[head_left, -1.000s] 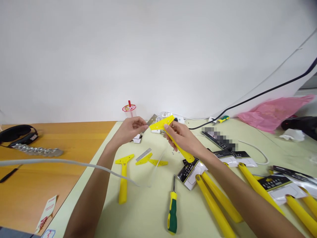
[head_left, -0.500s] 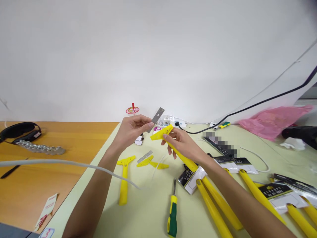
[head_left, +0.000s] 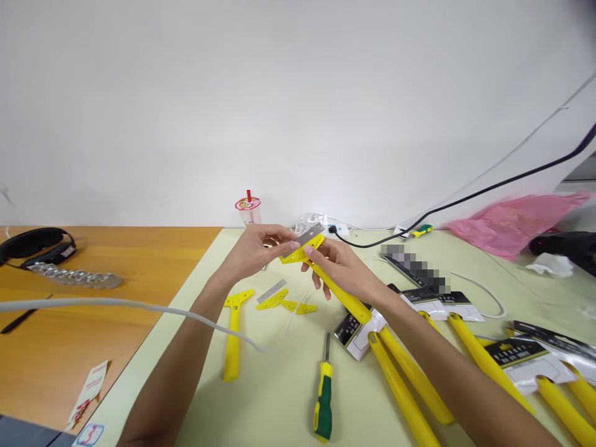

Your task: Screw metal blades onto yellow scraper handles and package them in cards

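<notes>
My left hand (head_left: 261, 248) pinches a flat grey scraper blade (head_left: 309, 234) at its left end. The blade lies along the head of a yellow scraper handle (head_left: 339, 290), which my right hand (head_left: 342, 264) grips just below the head, thumb on top. Below my hands, a second yellow scraper handle (head_left: 233, 338) rests on the table. Beside it are another grey blade (head_left: 272, 290), a yellow clamp plate (head_left: 274, 300) and a second yellow clamp plate (head_left: 299, 307). A green and yellow screwdriver (head_left: 323, 397) lies nearer me, its shaft pointing away.
Several packaged yellow scrapers (head_left: 410, 379) with black and white cards cover the right side. A pink bag (head_left: 516, 226) and black cable (head_left: 447, 205) are behind. A lidded cup (head_left: 249, 211) stands by the wall. A headset (head_left: 37, 248) lies on the wooden table (head_left: 153, 261). A white cable crosses at left.
My left hand has brought the blade down and right, from a tilted position above the scraper head to lying along it. My right hand has stayed nearly still with the handle.
</notes>
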Tool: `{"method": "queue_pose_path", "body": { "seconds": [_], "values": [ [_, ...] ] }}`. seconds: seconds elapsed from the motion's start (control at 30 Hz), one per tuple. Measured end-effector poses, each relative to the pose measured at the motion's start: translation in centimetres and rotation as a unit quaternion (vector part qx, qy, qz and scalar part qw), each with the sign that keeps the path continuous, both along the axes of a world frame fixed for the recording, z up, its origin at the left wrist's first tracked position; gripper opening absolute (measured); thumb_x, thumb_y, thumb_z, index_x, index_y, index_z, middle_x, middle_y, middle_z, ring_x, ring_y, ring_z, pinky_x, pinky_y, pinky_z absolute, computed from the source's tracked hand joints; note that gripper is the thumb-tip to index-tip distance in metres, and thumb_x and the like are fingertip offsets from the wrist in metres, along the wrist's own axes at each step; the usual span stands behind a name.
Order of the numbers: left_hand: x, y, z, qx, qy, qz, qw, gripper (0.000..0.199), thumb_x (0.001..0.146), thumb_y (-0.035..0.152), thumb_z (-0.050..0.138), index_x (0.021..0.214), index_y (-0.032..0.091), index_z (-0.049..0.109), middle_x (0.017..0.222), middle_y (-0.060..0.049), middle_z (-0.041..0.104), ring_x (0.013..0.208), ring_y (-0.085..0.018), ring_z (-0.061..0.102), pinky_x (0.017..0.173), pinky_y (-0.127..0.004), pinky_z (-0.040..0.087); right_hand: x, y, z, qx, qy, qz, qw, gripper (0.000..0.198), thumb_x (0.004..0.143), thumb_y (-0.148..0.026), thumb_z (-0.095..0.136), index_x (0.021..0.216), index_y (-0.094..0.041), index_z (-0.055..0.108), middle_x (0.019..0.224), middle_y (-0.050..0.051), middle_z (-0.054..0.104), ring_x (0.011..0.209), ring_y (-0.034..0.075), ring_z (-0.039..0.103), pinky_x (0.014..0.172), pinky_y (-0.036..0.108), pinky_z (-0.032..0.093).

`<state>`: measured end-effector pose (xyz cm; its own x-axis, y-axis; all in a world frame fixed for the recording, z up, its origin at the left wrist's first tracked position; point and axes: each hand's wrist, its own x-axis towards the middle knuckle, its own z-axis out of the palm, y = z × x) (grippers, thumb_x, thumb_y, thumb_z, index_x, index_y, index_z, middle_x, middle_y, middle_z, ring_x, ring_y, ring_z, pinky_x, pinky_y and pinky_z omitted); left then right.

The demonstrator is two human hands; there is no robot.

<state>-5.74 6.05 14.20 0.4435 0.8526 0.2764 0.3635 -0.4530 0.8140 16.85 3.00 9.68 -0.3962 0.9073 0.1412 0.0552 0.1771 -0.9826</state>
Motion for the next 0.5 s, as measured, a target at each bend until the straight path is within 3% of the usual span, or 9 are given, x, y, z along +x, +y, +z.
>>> {"method": "queue_pose_path", "body": {
  "seconds": [0.5],
  "values": [
    [0.37, -0.40, 0.22, 0.007, 0.020, 0.011, 1.000, 0.029, 0.091, 0.049, 0.080, 0.102, 0.024, 0.088, 0.103, -0.008, 0.081, 0.088, -0.021, 0.072, 0.073, -0.031, 0.057, -0.22, -0.23, 0.40, -0.004, 0.008, -0.032, 0.999, 0.048, 0.102, -0.066, 0.064, 0.106, -0.018, 0.065, 0.097, 0.009, 0.079, 0.050, 0.011, 0.066, 0.039, 0.023, 0.054]
  ]
}}
